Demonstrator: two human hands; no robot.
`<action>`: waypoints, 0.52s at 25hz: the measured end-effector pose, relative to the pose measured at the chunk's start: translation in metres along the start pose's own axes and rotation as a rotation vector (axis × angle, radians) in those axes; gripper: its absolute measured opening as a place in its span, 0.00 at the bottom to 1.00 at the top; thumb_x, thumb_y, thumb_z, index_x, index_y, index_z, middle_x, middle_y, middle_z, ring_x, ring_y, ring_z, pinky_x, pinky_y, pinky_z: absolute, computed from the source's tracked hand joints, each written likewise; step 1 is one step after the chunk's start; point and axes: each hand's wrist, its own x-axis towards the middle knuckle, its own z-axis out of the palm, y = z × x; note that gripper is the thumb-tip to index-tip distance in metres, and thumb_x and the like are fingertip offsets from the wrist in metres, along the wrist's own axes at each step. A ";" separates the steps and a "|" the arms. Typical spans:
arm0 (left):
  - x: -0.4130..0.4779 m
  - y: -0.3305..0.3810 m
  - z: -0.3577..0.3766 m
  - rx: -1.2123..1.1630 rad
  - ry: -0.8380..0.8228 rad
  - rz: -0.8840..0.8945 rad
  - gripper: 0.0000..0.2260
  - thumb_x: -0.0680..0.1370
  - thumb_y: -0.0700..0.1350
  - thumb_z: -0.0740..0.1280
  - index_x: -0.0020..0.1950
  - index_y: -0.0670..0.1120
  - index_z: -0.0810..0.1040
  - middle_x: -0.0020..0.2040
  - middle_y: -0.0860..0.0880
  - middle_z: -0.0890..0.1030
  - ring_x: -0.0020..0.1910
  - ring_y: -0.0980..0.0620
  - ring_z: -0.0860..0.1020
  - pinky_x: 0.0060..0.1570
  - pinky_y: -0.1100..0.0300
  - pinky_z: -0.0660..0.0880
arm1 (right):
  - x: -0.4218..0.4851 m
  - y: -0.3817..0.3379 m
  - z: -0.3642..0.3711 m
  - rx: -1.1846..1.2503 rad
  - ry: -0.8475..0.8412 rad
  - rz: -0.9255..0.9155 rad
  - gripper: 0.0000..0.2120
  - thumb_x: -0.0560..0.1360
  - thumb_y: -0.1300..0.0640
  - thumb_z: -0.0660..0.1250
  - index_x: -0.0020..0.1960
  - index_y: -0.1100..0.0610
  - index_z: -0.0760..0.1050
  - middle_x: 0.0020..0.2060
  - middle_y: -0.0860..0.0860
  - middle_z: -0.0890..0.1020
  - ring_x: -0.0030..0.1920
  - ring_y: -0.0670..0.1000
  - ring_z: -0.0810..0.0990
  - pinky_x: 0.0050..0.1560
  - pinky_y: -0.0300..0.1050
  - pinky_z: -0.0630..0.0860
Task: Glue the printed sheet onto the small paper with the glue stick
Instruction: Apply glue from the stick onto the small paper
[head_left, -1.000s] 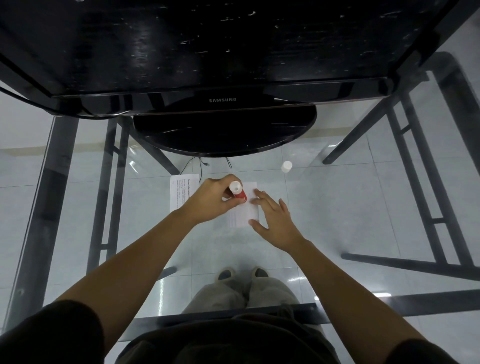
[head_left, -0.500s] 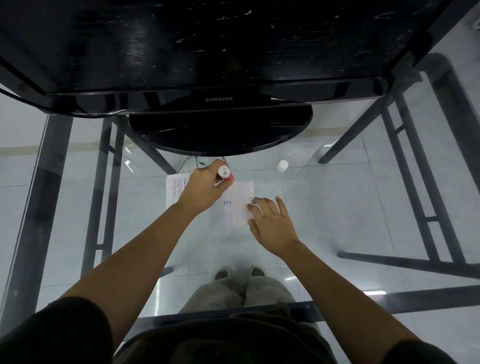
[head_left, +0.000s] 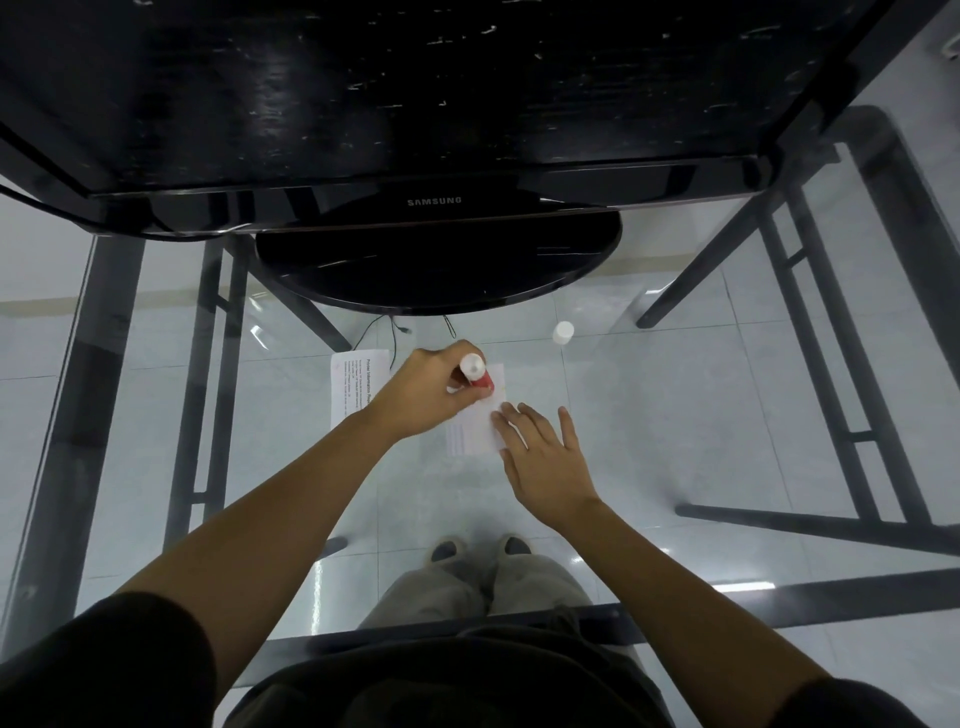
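Red glue stick (head_left: 479, 375) pinched in left hand (head_left: 423, 397), tip on small paper (head_left: 475, 431) | right hand (head_left: 543, 457) flat, fingers spread, pinning paper | printed sheet (head_left: 353, 384) left, on glass table (head_left: 675, 415) | white cap (head_left: 563, 331) apart

A black Samsung monitor (head_left: 436, 130) stands on the glass table (head_left: 675, 415), its round base (head_left: 439, 270) nearby.

Glue stick (head_left: 478, 375): red body, white end. Cap (head_left: 563, 331), at 2 o'clock from the glue stick: white. Printed sheet (head_left: 349, 384), at 9 o'clock: white with lines of black text. Small paper (head_left: 470, 439), at 6 o'clock: white with faint printed rows. Monitor (head_left: 415, 93), at 12 o'clock: glossy black, pale lettering. Table (head_left: 675, 415): clear glass, dark grey frame. Floor tiles: pale grey-green.
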 end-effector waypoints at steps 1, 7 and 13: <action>-0.001 0.001 0.002 0.009 -0.036 0.012 0.13 0.73 0.50 0.70 0.55 0.49 0.73 0.50 0.48 0.81 0.47 0.51 0.79 0.43 0.67 0.70 | 0.000 0.000 0.000 0.007 -0.002 0.004 0.24 0.80 0.49 0.49 0.74 0.53 0.53 0.74 0.52 0.59 0.75 0.54 0.54 0.71 0.59 0.39; 0.006 0.003 -0.001 0.012 0.062 0.000 0.13 0.73 0.49 0.70 0.54 0.48 0.73 0.48 0.48 0.81 0.44 0.54 0.78 0.40 0.67 0.71 | -0.001 0.000 0.000 0.054 0.003 0.011 0.23 0.80 0.49 0.49 0.73 0.53 0.56 0.74 0.52 0.59 0.74 0.53 0.55 0.72 0.59 0.40; 0.011 0.006 0.001 0.050 0.108 -0.026 0.13 0.74 0.48 0.69 0.55 0.47 0.72 0.48 0.46 0.81 0.45 0.50 0.78 0.43 0.62 0.72 | -0.001 0.001 0.000 0.039 -0.013 0.006 0.23 0.80 0.48 0.48 0.74 0.53 0.54 0.75 0.51 0.57 0.75 0.52 0.53 0.72 0.58 0.39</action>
